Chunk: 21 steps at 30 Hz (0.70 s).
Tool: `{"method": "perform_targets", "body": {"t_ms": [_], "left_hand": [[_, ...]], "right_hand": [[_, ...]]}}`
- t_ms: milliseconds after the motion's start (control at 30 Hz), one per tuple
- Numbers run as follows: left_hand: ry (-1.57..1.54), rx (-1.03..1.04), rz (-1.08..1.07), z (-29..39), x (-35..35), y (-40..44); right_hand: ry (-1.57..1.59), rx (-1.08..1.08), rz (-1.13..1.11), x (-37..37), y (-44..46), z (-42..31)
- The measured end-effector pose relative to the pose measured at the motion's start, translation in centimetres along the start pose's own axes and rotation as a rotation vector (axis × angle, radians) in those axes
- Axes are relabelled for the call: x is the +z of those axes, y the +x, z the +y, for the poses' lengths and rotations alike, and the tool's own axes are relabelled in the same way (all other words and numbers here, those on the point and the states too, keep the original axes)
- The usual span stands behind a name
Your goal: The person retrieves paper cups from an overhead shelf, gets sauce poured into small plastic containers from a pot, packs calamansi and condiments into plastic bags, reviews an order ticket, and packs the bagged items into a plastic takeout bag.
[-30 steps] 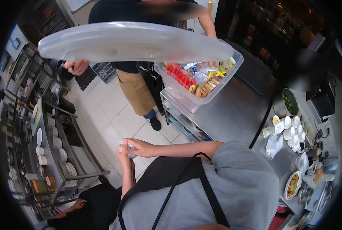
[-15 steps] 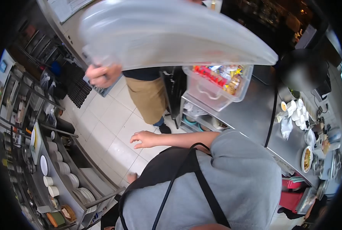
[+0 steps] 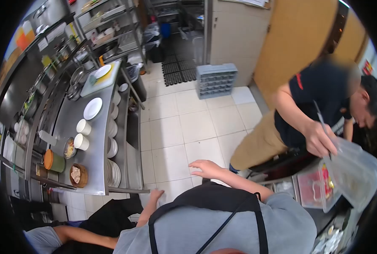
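Observation:
My right hand [image 3: 207, 169] is held out in front of my body above the tiled floor, fingers apart and holding nothing. My left hand [image 3: 155, 195] hangs lower on the left, close to the end of the steel counter [image 3: 99, 186]; its fingers are too small and blurred to read. To the right, a co-worker [image 3: 319, 110] bends over a clear plastic bin [image 3: 315, 186] with red and yellow packets inside. That person's hand grips a translucent lid [image 3: 357, 169], tilted above the bin. Neither of my hands touches the bin or lid.
On the left counter stand white cups [image 3: 82, 134], a white plate [image 3: 93, 108] and a wooden steamer [image 3: 79, 175]; stacked plates [image 3: 113, 172] sit beneath. A grey rack [image 3: 216, 80] rests on the floor. Another person's arm [image 3: 87, 235] reaches in at lower left.
My view has swung right, bringing the left counter and co-worker into fuller view. The lid has come down from high in front of me to beside the bin. My right hand stays open.

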<state>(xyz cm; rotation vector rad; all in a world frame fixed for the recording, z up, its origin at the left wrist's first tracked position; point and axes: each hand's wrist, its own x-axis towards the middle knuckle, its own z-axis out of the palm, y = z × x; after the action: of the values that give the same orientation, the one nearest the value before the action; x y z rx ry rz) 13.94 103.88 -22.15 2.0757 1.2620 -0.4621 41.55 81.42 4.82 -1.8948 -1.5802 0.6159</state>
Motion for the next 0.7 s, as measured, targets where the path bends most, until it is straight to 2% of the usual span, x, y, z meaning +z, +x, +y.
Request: {"method": "perform_targets", "body": {"t_ms": [33,100,167,200,267,367,433,500,533,600,700], "left_hand": [[0.239,0.329,0.052,-2.4,3.6,6.8],[-0.138,0.113,-0.017,8.0,-3.1,2.9],[-0.474,0.062,-0.186,12.7,-5.3,5.9],[-0.472,0.058,-0.172,15.3,-7.0,7.1],[-1.0,0.136,-0.343,20.6,-10.3,7.5],[-1.062,0.218,-0.288,27.2,-15.2,9.3],[-1.101,0.258,-0.273,31.4,-19.0,10.7],[-0.981,0.408,-0.222,34.4,-23.0,12.6],[-0.988,0.409,-0.205,35.5,-24.9,13.7],[-1.067,0.525,-0.261,37.0,-27.5,15.5],[-1.225,0.629,-0.249,36.9,-31.2,18.9]], "right_hand": [[0.0,0.052,0.014,-0.7,0.9,0.8],[0.023,0.078,0.024,-1.8,2.8,3.6],[0.052,0.099,0.06,-3.1,5.3,6.2],[0.071,0.161,0.082,-4.0,6.5,7.4],[0.111,0.263,0.062,-5.4,9.1,10.7],[-0.002,0.18,0.072,-6.9,14.2,14.0],[0.055,0.086,0.076,-8.6,18.0,14.2],[0.264,0.057,0.103,-10.0,22.1,13.1],[0.261,0.041,0.095,-9.8,24.6,13.3],[0.531,0.008,0.225,-9.3,29.1,14.1],[0.474,0.013,0.081,-10.5,35.8,15.5]]}}
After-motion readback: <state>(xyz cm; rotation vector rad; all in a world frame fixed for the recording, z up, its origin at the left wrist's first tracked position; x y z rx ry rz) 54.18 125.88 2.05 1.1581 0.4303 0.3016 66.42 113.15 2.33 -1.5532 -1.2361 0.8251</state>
